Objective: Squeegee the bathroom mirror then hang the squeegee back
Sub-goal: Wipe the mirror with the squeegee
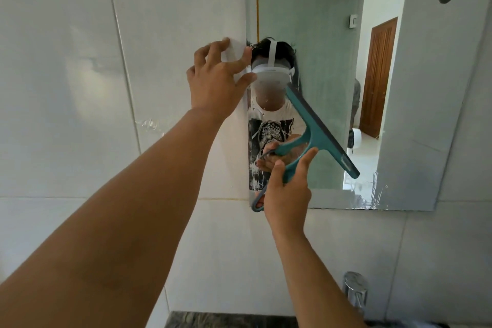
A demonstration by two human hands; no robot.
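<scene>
While the right hand point(286, 194) grips the squeegee point(316, 133), the left hand point(215, 80) rests splayed, empty.

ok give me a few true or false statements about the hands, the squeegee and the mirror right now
1. The right hand grips the handle of the teal squeegee. True.
2. The squeegee blade lies level along the top edge of the mirror. False: it slants diagonally across the mirror's lower left part.
3. The left hand rests on the wall tile at the mirror's left edge, fingers spread. True.
4. The mirror's lower right corner is dry. False: water streaks show there.
5. The left hand holds a cloth. False: it holds nothing.
6. A chrome tap shows below the mirror. True.
</scene>
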